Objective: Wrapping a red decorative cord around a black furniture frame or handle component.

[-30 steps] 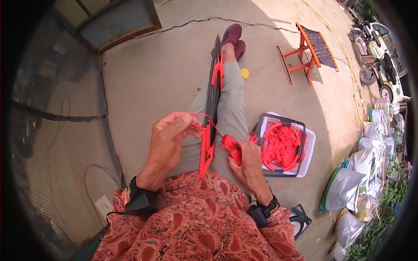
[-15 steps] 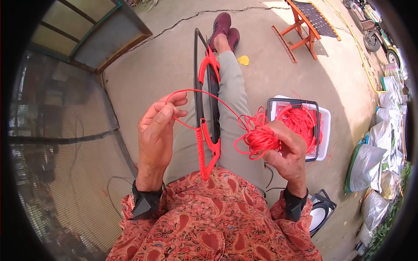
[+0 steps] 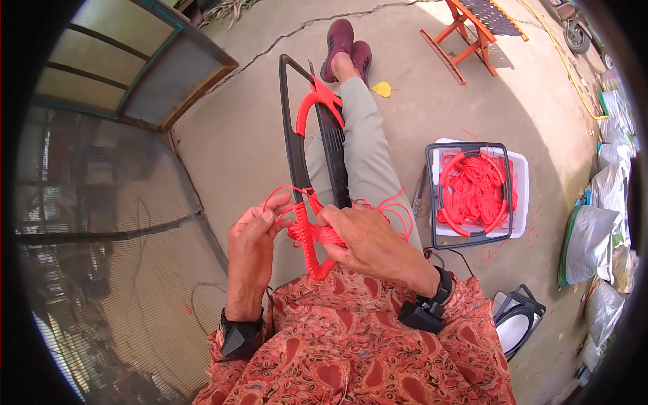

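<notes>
While the person sits with legs stretched out on the concrete floor [image 3: 229, 135], both hands meet at a black metal frame [image 3: 291, 128] lying along the lap. Left hand [image 3: 251, 253] pinches red cord [image 3: 307, 233] wound on the frame's near end; right hand [image 3: 364, 239] closes over the same cord, seemingly pulling a loop. Right of that grip sits a white tub [image 3: 520, 182] of cord.

L hand [image 3: 253, 239] fingers curled, pinching; R hand [image 3: 361, 236] closed, knuckles up; both wrists strapped, hands nearly touching.
</notes>
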Tool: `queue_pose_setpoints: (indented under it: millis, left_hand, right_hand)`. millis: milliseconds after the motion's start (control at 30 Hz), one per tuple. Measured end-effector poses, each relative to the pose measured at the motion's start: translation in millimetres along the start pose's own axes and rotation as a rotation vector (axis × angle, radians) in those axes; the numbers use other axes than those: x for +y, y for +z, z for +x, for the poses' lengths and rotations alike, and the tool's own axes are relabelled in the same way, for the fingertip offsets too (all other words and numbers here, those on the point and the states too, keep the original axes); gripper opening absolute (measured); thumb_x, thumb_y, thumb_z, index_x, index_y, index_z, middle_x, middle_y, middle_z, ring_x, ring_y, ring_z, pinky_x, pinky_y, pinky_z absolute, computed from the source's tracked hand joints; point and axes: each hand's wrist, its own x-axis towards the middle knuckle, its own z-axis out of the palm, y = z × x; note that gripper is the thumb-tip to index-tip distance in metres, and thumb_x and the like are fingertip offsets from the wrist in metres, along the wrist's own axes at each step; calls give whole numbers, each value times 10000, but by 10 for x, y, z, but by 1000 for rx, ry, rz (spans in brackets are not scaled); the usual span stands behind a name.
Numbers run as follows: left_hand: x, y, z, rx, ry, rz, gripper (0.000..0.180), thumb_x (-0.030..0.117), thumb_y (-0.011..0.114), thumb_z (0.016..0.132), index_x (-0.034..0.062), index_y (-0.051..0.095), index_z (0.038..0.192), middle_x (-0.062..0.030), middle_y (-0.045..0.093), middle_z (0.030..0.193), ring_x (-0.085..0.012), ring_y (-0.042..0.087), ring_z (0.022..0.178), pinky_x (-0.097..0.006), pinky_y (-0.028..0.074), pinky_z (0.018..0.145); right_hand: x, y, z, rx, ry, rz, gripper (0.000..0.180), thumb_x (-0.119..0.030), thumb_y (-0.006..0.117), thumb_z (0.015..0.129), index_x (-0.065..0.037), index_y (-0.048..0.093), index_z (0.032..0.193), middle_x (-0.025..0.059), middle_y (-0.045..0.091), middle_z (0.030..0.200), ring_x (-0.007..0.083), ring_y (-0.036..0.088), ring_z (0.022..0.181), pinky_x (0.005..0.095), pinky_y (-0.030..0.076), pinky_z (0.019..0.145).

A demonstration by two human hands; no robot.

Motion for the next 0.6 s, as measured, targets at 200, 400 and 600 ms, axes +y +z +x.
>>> queue_pose_setpoints:
  millis: [200,400,600]
  left_hand:
    - [27,-15,18,-89,50,-17,121,109,539,925,-1,574,888,-228,618,1140,-267,606,1053,-399,459,944]
    - [43,-3,-41,17,54,26,103,110,561,911,11,577,886,-219,611,1167,-258,605,1051,-393,457,948]
    - [-17,-92,-68,-38,-143,-103,86,113,607,884,31,584,877,-176,603,1200,-213,610,1011,-414,478,901]
  right_hand:
    - [46,-5,-28,15,49,101,281,-126,639,802,-46,532,1049,152,623,821,332,623,772,428,476,665]
    - [19,59,75,149,-88,158,263,-105,661,783,-16,574,1015,166,636,887,332,631,809,406,498,691]
    - [-32,110,119,149,-74,167,275,-112,674,778,8,564,1000,178,633,907,351,629,808,412,505,682]
